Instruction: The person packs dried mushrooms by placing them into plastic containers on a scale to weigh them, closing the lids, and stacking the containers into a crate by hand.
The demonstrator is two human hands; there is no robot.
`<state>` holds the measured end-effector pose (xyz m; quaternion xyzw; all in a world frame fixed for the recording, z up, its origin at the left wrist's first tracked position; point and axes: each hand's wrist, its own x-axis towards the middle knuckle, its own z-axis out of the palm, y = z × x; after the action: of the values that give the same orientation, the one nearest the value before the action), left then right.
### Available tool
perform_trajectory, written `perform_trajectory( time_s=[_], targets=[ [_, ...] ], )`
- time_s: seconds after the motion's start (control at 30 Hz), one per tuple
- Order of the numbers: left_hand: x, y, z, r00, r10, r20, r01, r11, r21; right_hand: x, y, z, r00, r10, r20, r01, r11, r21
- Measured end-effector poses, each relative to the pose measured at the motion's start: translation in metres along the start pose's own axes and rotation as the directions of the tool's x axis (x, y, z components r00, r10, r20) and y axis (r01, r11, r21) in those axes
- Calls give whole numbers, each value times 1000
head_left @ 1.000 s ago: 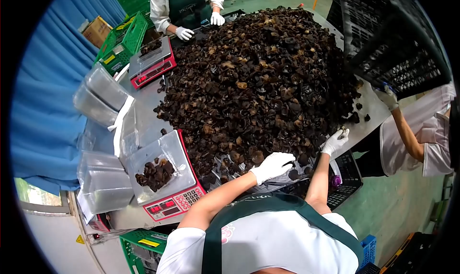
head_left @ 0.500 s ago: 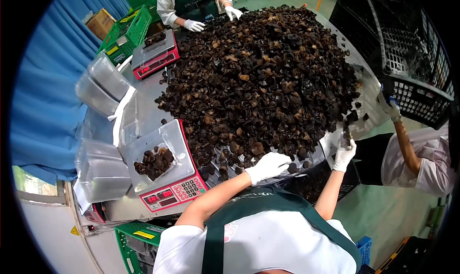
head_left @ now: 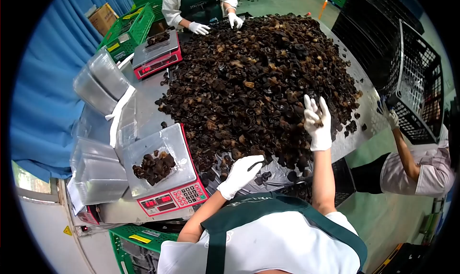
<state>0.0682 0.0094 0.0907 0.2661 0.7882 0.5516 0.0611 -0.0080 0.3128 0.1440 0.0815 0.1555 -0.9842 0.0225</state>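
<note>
A large heap of dark brown dried wood ear mushrooms (head_left: 258, 77) covers much of the metal table. My left hand (head_left: 241, 176), in a white glove, is at the heap's near edge, its fingers closed around a small dark wood ear piece. Above the heap's right side, my right hand (head_left: 317, 123) is raised, also gloved, with fingers apart and nothing visible in it. To the left of my left hand stands a red digital scale (head_left: 165, 178). On its plate, several wood ear pieces (head_left: 154, 167) lie in a clear tray.
Stacked clear plastic trays (head_left: 98, 171) stand left of the scale. A second scale (head_left: 155, 56) sits farther back. Across the table, a person in a green apron (head_left: 199, 5) has gloved hands at the heap. On the right, another person (head_left: 414, 171) grips a black crate (head_left: 417, 77).
My right hand has left the table's right edge and risen over the heap, fingers spreading. My left hand has shifted left. The person on the right has tilted the black crate.
</note>
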Motion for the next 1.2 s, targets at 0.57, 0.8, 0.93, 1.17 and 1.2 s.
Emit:
perform_trajectory(
  time_s=[0.57, 0.8, 0.93, 1.17, 1.2],
  targets=[
    [15, -23, -29, 980, 19, -196, -6, 998, 69, 284, 7, 123, 965, -171, 201, -72, -904, -421],
    [14, -22, -33, 984, 35, -177, -19, 995, 95, 189, -10, 145, 909, -213, 358, 252, -402, -880],
    [12, -17, -41, 975, 115, -188, -89, 986, 139, 61, -23, 130, 951, -186, 248, 220, -158, -963],
    [-5, -8, -55, 978, -17, -208, 28, 998, 52, -145, -86, 6, 923, -58, -381, -385, -210, -899],
    [-7, -5, -58, 979, -53, -197, 64, 997, 50, -168, -95, -22, 909, -113, -400, -416, -282, -865]
  ],
)
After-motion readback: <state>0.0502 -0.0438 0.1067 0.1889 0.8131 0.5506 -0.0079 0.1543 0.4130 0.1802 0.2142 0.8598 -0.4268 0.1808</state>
